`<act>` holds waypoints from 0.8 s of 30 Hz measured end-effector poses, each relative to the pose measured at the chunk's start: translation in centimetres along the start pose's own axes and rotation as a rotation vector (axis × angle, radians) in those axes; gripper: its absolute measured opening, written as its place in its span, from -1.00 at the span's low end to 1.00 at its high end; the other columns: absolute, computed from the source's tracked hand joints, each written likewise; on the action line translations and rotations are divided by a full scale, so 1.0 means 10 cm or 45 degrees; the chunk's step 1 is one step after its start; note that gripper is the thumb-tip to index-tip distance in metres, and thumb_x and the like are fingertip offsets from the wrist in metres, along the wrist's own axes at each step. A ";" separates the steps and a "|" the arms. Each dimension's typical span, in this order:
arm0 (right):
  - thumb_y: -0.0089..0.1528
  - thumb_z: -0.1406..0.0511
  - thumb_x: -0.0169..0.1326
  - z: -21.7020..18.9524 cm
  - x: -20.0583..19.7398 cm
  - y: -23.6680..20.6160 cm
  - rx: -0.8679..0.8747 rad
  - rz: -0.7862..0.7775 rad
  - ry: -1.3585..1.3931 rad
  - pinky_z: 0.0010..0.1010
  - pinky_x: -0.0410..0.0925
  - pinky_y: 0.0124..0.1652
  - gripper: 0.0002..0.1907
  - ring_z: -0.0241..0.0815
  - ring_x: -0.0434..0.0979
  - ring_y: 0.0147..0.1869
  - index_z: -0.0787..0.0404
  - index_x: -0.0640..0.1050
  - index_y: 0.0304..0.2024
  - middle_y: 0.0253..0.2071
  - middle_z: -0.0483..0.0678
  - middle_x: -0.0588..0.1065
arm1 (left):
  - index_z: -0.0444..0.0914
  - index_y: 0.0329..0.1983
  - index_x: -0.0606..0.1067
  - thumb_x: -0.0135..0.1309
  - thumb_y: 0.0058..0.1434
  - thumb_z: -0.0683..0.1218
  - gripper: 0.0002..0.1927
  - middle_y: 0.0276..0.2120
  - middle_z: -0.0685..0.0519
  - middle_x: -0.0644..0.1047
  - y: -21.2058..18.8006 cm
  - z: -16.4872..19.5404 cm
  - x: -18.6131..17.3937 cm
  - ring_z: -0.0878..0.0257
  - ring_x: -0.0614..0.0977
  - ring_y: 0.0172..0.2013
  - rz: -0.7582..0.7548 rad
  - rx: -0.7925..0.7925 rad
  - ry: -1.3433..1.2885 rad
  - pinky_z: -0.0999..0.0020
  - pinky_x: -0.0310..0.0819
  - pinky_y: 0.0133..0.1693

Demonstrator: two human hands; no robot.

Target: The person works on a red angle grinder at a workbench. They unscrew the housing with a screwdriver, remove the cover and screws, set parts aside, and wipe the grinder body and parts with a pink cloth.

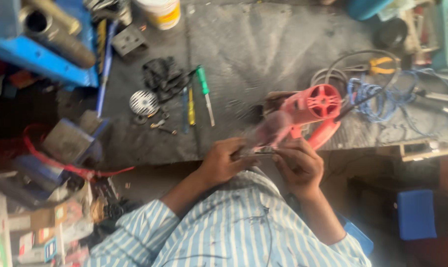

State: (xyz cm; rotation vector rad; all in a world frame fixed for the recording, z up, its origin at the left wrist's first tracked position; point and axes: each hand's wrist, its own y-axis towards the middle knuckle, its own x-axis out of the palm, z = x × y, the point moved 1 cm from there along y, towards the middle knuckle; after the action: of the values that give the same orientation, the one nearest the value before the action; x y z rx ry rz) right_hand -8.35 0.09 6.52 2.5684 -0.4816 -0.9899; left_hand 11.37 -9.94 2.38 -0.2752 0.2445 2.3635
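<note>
A red power tool (310, 111) — pistol-shaped, with a spoked vent wheel at its rear — is seen right of centre in the frame, resting at the near edge of a dark, grimy workbench (263, 49). Its front end is blurred by motion and cannot be made out in detail.

The left hand (224, 160) is positioned at lower centre, fingers curled closed around a thin dark item at the tool's front; what exactly is pinched cannot be told. The right hand (298, 165) is held just beside it, below the red handle, fingers bent inward and touching the same spot. Both grips are narrow and closed.

A dark cable (355, 101) is seen running from the tool's rear toward a blue wire coil (377, 94) at the right of the frame. Yellow-handled pliers (382, 64) lie above that coil. Left of centre, a green-handled screwdriver (204, 89), a yellow-handled screwdriver (191, 106) and a round slotted metal disc (143, 102) are laid out, with small loose parts near them.

In judgement, the fine work at the tool's front is best done with the body steadied against the bench edge — the blur suggests it is not held firm. The cable should be kept slack, and the loose small parts kept well apart from the edge, where they could be lost.
</note>
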 end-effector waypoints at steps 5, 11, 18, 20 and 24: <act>0.16 0.48 0.27 -0.18 0.42 -0.01 0.157 -0.154 0.126 -0.48 0.43 -0.09 -0.69 -0.25 0.60 -0.11 0.31 0.60 -0.04 -0.12 0.00 0.59 | -0.25 -0.03 0.64 0.14 0.27 -0.08 -0.75 -0.23 -0.01 0.72 -0.23 -0.23 -0.18 0.27 0.76 -0.24 0.079 -0.160 -0.327 0.43 0.62 -0.22; 0.27 0.44 0.23 -0.02 0.38 -0.03 0.296 -0.086 0.216 -0.50 0.42 -0.01 -0.66 -0.32 0.57 -0.07 0.33 0.56 0.11 -0.14 -0.05 0.57 | -0.26 -0.17 0.64 0.29 0.24 -0.01 -0.76 -0.20 -0.12 0.57 -0.47 -0.60 -1.14 -0.06 0.63 -0.21 0.686 -0.278 0.606 0.11 0.50 -0.18; 0.37 0.41 0.17 0.30 0.24 -0.07 0.409 0.164 0.311 -0.55 0.43 -0.04 -0.75 -0.35 0.56 -0.07 0.35 0.56 0.09 -0.11 -0.11 0.54 | -0.30 -0.15 0.63 0.32 0.14 0.01 -0.67 -0.20 -0.15 0.54 -0.56 -0.86 -1.47 -0.09 0.61 -0.22 0.800 -0.249 0.817 0.08 0.47 -0.22; 0.39 0.40 0.18 0.32 0.13 0.00 0.386 0.265 0.299 -0.55 0.41 -0.09 -0.77 -0.34 0.55 -0.12 0.34 0.57 0.09 -0.13 -0.12 0.53 | -0.33 -0.10 0.60 0.24 0.31 -0.03 -0.74 -0.21 -0.12 0.52 -0.47 -0.81 -1.41 0.02 0.60 -0.23 0.876 -0.194 0.669 0.17 0.46 -0.21; 0.37 0.39 0.23 0.21 -0.10 0.23 0.054 0.389 -0.138 -0.35 0.36 0.13 -0.73 -0.12 0.47 0.11 0.33 0.56 0.11 0.06 0.00 0.49 | -0.31 -0.02 0.57 -0.04 0.53 -0.07 -0.75 -0.41 -0.13 0.43 -0.11 -0.58 -1.13 0.14 0.44 -0.41 0.961 -0.501 -0.073 0.28 0.31 -0.34</act>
State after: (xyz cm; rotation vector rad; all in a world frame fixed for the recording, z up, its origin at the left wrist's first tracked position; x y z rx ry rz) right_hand -10.92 -1.92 6.55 2.3885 -0.9026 -1.0178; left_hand 20.84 -18.01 -0.29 -0.3407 -0.1900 3.1594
